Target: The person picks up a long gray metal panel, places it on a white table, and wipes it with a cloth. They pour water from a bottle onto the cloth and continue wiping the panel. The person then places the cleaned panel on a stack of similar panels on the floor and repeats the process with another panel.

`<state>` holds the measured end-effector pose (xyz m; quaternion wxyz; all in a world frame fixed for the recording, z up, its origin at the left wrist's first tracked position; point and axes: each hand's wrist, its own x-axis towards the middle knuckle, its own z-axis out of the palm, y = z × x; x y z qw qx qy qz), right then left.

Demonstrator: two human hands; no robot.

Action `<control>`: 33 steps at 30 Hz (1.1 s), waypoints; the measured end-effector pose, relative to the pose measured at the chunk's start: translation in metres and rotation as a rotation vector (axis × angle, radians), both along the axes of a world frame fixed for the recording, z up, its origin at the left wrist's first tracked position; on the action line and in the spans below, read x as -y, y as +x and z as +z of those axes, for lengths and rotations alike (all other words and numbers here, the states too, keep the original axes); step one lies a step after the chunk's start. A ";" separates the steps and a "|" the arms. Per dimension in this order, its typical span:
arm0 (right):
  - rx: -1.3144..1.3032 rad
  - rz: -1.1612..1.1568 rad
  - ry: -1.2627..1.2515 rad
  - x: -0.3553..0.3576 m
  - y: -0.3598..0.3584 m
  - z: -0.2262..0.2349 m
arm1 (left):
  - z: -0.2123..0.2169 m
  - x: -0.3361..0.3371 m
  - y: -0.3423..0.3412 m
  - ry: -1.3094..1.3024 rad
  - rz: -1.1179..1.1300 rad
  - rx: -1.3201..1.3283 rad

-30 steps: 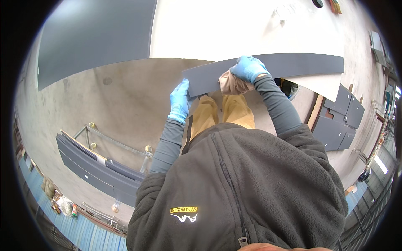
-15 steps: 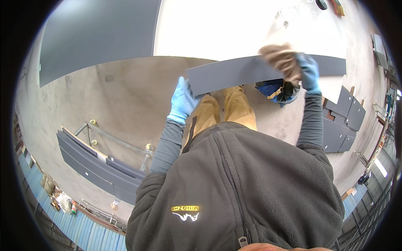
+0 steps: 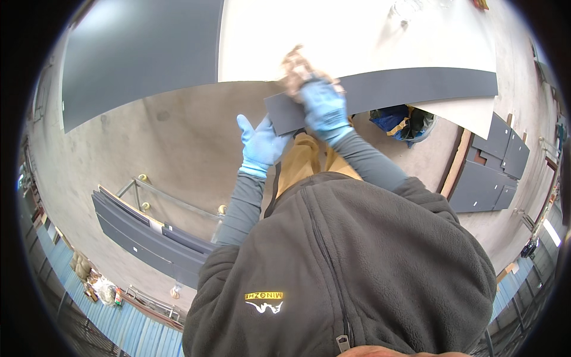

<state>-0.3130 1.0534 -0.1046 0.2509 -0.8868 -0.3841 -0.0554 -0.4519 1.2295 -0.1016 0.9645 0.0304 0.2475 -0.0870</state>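
A long dark grey panel (image 3: 410,88) lies across the near edge of the white table (image 3: 357,35), its left end sticking out past it. My right hand (image 3: 324,107), in a blue glove, is closed around a crumpled brown cloth (image 3: 295,68) over the panel's left part; cloth and fingertips are blurred. At the panel's left end is my left hand (image 3: 262,146), also gloved in blue. Its thumb stands apart and its fingers are stretched out against the end, partly hidden by the panel.
A large dark grey sheet (image 3: 143,53) covers the table's left side. Below the panel stands a bag-lined bin (image 3: 410,125). Grey panels (image 3: 485,169) lie stacked at the right. Long panels (image 3: 146,235) rest on a wheeled metal cart (image 3: 178,197) at the lower left.
My right hand has swept the cloth leftward along the panel, from its right part to near its left end. My left hand stays at the panel's end.
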 end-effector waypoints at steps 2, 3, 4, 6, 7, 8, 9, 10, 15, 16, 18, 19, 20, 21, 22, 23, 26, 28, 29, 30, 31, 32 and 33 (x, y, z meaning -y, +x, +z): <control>0.011 0.163 -0.032 -0.039 -0.026 0.003 | 0.000 -0.001 -0.002 0.221 -0.083 -0.104; -0.067 0.264 0.004 -0.048 -0.035 0.004 | 0.000 0.000 -0.002 0.242 -0.059 -0.302; -0.031 0.306 -0.010 -0.056 -0.045 0.006 | 0.000 -0.001 -0.002 0.242 -0.007 -0.327; -0.159 0.415 0.035 -0.059 -0.058 0.009 | 0.000 0.001 -0.001 0.396 0.034 -0.244; -0.154 0.412 0.076 -0.057 -0.062 0.012 | -0.001 0.003 -0.001 0.483 0.055 -0.263; -0.184 0.419 0.078 -0.052 -0.064 0.016 | -0.001 0.003 -0.001 0.483 0.085 -0.227; -0.140 0.423 0.076 -0.045 -0.064 0.020 | -0.001 0.004 -0.002 0.339 0.156 -0.246; -0.121 0.417 0.051 -0.037 -0.063 0.024 | -0.002 0.004 -0.002 0.253 0.165 -0.270; -0.022 0.250 -0.190 0.062 -0.020 0.023 | -0.007 0.005 -0.001 0.083 -0.009 0.003; -0.014 0.173 -0.226 0.099 0.002 0.017 | -0.008 0.004 0.001 0.162 -0.005 -0.136; 0.027 -0.143 -0.157 0.184 0.047 0.007 | -0.011 0.008 0.005 0.307 -0.029 -0.275; 0.161 -0.263 -0.181 0.224 0.076 0.001 | -0.012 0.009 0.007 0.387 -0.060 -0.286; 0.327 -0.319 -0.133 0.265 0.107 -0.001 | -0.013 0.011 0.010 0.479 -0.099 -0.313; 0.230 -0.446 -0.202 0.308 0.132 0.002 | -0.014 0.011 0.011 0.507 -0.098 -0.312; 0.054 -0.707 -0.295 0.343 0.165 0.009 | -0.015 0.013 0.012 0.531 -0.097 -0.319; -0.058 -0.922 -0.369 0.374 0.190 0.019 | -0.016 0.013 0.013 0.548 -0.091 -0.335; -0.113 -1.295 -0.285 0.412 0.222 0.055 | -0.020 0.012 0.013 0.555 -0.064 -0.378; -0.047 -1.101 -0.145 0.378 0.207 0.067 | -0.022 0.011 0.012 0.559 -0.052 -0.414; 0.090 -0.863 -0.019 0.344 0.187 0.065 | -0.024 0.010 0.012 0.523 -0.050 -0.418; 0.030 -0.650 -0.086 0.308 0.167 0.063 | -0.025 0.010 0.012 0.519 -0.047 -0.419; 0.138 -0.450 -0.218 0.266 0.145 0.054 | -0.025 0.009 0.012 0.506 -0.043 -0.442; 0.052 -0.258 -0.433 0.230 0.122 0.046 | -0.025 0.008 0.012 0.511 -0.033 -0.490; 0.220 -0.010 -0.259 0.196 0.106 0.037 | -0.024 0.007 0.013 0.505 -0.039 -0.509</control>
